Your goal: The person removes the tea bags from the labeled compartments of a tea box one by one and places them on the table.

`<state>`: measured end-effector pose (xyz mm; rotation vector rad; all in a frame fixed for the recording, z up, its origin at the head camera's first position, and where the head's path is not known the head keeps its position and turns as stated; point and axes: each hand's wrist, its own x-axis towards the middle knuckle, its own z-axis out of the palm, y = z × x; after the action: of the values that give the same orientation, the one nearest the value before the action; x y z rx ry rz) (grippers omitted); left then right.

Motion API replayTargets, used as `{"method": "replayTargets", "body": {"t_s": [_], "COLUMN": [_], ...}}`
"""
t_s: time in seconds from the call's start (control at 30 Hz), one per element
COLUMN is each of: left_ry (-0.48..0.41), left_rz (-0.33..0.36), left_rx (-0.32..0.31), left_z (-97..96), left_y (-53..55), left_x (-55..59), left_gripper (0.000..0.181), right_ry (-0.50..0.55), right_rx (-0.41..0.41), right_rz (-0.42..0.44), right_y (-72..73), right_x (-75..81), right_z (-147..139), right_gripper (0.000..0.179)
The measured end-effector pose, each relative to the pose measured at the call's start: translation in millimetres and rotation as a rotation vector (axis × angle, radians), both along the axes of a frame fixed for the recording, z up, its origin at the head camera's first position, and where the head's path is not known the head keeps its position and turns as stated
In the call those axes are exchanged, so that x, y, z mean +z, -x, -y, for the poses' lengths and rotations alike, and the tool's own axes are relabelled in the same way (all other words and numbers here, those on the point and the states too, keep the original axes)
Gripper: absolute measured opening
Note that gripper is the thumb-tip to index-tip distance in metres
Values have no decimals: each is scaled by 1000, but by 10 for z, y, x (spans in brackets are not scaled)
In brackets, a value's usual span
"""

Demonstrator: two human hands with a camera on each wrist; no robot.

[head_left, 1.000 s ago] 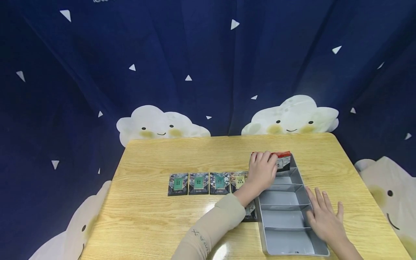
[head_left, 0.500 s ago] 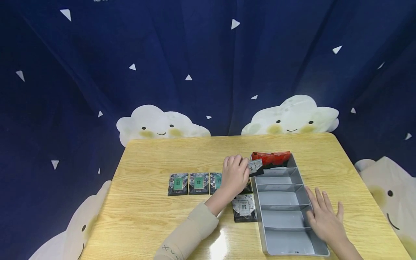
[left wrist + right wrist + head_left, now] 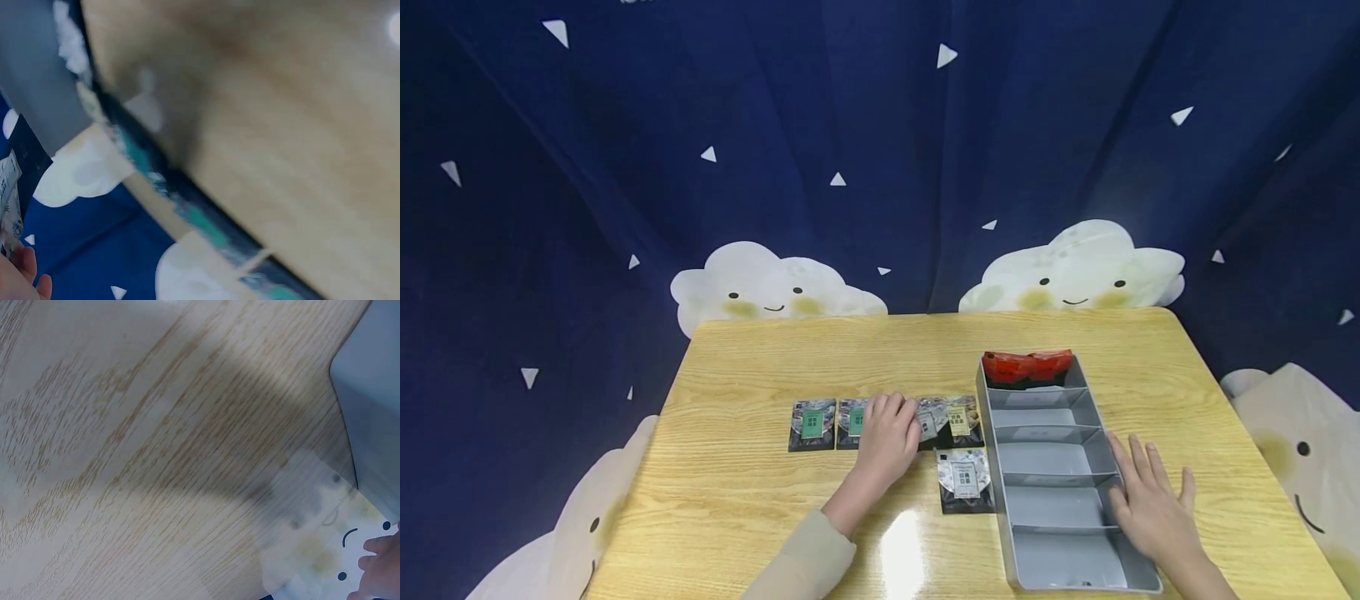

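In the head view my left hand [image 3: 887, 435] is over the row of sachets, pinching a dark sachet with a grey label [image 3: 928, 423]. That held sachet [image 3: 11, 187] shows at the left edge of the left wrist view, by the fingers. Beneath and beside it lie two green-label sachets [image 3: 812, 425] and a yellow-label sachet [image 3: 961, 421]; the hand hides part of the row. One more grey-label sachet [image 3: 966, 482] lies against the grey divided box [image 3: 1000, 500]. My right hand [image 3: 1153, 504], fingers spread, rests at the box's right side.
Red sachets [image 3: 1028, 367] stand in the box's farthest compartment, and the nearer compartments show bare grey floors. All of this sits on a wooden table [image 3: 722, 500]. Behind it hangs a dark blue curtain [image 3: 880, 167] with clouds and triangles.
My left hand has drawn the grey-label sachet out of the box's far compartment and carried it left and toward me, over the row. The red sachets are uncovered. My right hand has stayed put.
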<state>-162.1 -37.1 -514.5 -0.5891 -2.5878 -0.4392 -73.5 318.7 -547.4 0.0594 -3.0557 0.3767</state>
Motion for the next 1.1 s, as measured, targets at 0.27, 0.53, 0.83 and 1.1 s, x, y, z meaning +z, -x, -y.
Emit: {"method": "replayTargets", "body": {"t_s": [0.27, 0.53, 0.83, 1.1], "left_ry": [50, 112, 260, 321], "left_rz": [99, 212, 222, 224], "left_rx": [-16, -66, -69, -20], "left_z": [224, 317, 286, 246], "left_y": [-109, -148, -171, -211], "left_x": [-229, -445, -621, -727], "left_gripper": [20, 25, 25, 22], "right_ry": [-6, -3, 0, 9], "right_rx": [0, 0, -3, -2], "right_rz": [-4, -2, -6, -8], "right_y": [0, -4, -1, 4], "right_x": [-2, 5, 0, -7], "right_z": [-1, 2, 3, -3], "right_gripper": [72, 72, 72, 72]}}
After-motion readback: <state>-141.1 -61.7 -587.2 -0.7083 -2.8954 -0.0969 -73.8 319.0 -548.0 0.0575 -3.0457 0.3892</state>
